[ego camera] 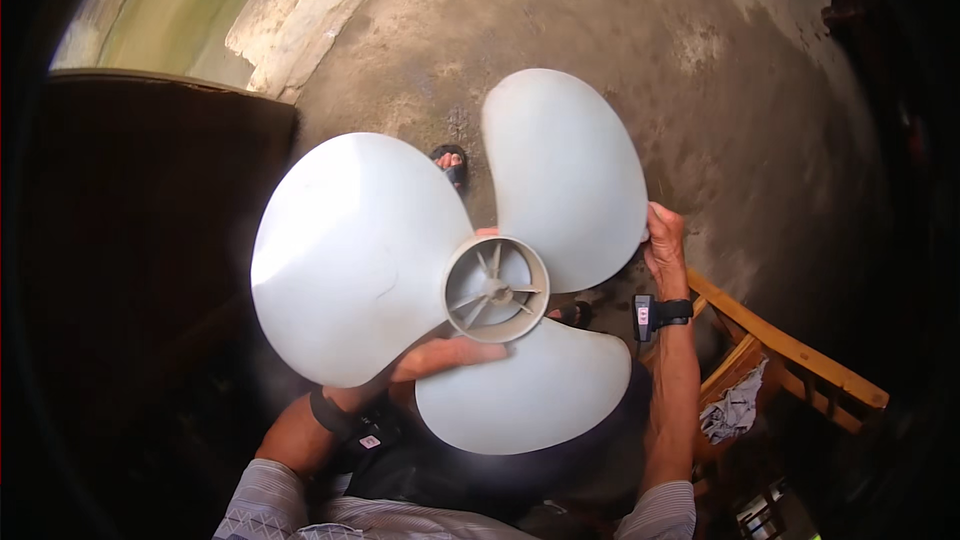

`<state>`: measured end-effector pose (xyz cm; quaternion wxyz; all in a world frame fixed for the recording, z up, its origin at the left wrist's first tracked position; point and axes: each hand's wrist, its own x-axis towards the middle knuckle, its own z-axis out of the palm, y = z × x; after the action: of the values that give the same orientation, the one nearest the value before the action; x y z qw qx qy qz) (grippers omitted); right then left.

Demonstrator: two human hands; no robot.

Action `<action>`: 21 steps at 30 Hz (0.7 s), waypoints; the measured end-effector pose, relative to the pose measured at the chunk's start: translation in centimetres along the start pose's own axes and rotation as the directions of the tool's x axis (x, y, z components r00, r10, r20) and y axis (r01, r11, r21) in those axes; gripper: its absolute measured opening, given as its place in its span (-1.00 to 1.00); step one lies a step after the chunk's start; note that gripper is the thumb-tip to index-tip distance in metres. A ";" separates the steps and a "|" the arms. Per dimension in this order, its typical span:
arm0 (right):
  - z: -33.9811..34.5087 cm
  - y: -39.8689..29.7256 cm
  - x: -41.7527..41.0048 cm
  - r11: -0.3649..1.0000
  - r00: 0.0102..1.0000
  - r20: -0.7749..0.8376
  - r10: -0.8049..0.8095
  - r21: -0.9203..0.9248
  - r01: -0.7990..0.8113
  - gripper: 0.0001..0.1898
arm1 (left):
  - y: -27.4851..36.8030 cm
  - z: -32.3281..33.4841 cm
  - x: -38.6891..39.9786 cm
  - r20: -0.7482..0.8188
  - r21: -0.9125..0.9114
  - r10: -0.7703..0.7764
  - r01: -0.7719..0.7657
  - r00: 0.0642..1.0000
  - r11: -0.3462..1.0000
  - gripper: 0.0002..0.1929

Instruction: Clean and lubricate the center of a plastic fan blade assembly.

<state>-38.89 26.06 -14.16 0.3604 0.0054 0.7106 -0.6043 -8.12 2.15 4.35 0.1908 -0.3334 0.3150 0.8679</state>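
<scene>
A pale grey three-bladed fan blade, seemingly plastic, is held up in front of me. Its round hub, ribbed inside, faces the camera. My left hand grips it at the hub, the thumb lying across the root of the lower blade and the fingers partly hidden behind the hub. My right hand pinches the outer edge of the upper right blade, and whatever lies behind that blade is hidden.
A dark panel or box stands at the left. To the right is a wooden chair or frame with a crumpled cloth or paper on it. My sandalled feet are on the stained concrete floor.
</scene>
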 end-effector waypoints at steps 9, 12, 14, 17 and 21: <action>-1.7 -3.2 -0.9 0.999 1.000 0.017 0.024 0.031 -0.024 -0.72 | 0.2 0.6 0.7 0.038 0.173 0.142 -0.146 0.989 0.974 -0.39; -1.8 -3.4 -1.1 0.999 1.000 -0.019 0.018 0.044 -0.017 -0.75 | 0.7 0.8 0.9 0.062 0.226 0.100 -0.111 0.993 0.968 -0.36; -2.1 -2.9 -1.1 0.999 0.994 -0.101 -0.032 0.011 0.033 -0.78 | 0.7 0.9 1.0 0.079 0.240 0.104 -0.120 0.991 0.963 -0.35; 0.2 -2.9 -1.2 0.995 0.982 -0.183 -0.053 0.075 0.068 -0.78 | 0.7 0.9 1.0 0.061 0.245 0.157 -0.168 0.986 0.955 -0.34; 2.4 -2.9 -1.5 0.998 0.964 -0.264 -0.042 0.041 0.055 -0.76 | 0.7 1.0 0.8 0.028 0.263 0.236 -0.235 0.971 0.936 -0.33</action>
<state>-37.89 23.85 -10.95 0.2478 0.0769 0.7372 -0.6238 -9.52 2.43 4.61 0.1277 -0.2664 0.4658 0.8341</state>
